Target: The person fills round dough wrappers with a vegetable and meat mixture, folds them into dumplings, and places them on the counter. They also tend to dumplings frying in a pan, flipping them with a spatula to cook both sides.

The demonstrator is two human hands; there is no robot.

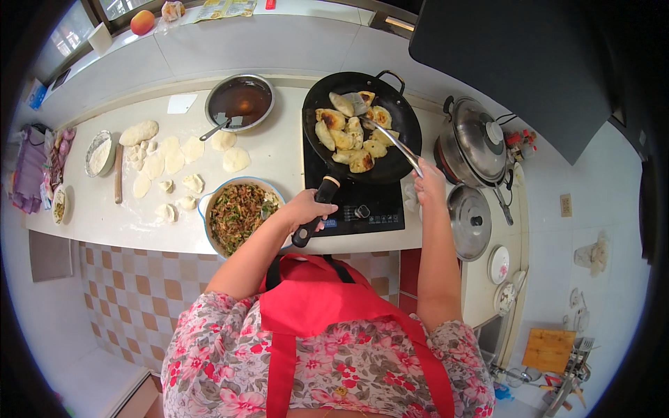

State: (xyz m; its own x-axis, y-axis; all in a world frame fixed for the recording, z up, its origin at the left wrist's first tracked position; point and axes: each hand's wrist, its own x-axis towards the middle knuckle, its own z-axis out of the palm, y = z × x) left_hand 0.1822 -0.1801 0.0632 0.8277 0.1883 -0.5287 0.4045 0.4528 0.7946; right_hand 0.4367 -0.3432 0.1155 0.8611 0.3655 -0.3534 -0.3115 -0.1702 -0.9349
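Note:
My left hand (pixel 308 211) is wrapped around the black handle (pixel 326 194) of a wok (pixel 405 151). The wok sits on an induction cooktop (pixel 384 209). In my right hand (pixel 431 183) is a long metal spatula (pixel 397 143), its blade down among the dumplings at the wok's far side. Several dumplings (pixel 342 140) lie in the wok, some browned on top and others pale. Close to my left forearm stands a blue-rimmed pot (pixel 203 209) of chopped filling (pixel 238 217).
Left on the counter lie flat dough wrappers (pixel 174 161), raw dumplings (pixel 193 183), a rolling pin (pixel 118 175) and a flour bowl (pixel 99 154). A steel basin (pixel 211 96) of dark liquid stands behind. A lidded steel pot (pixel 473 151) and a loose lid (pixel 468 237) flank the wok's right.

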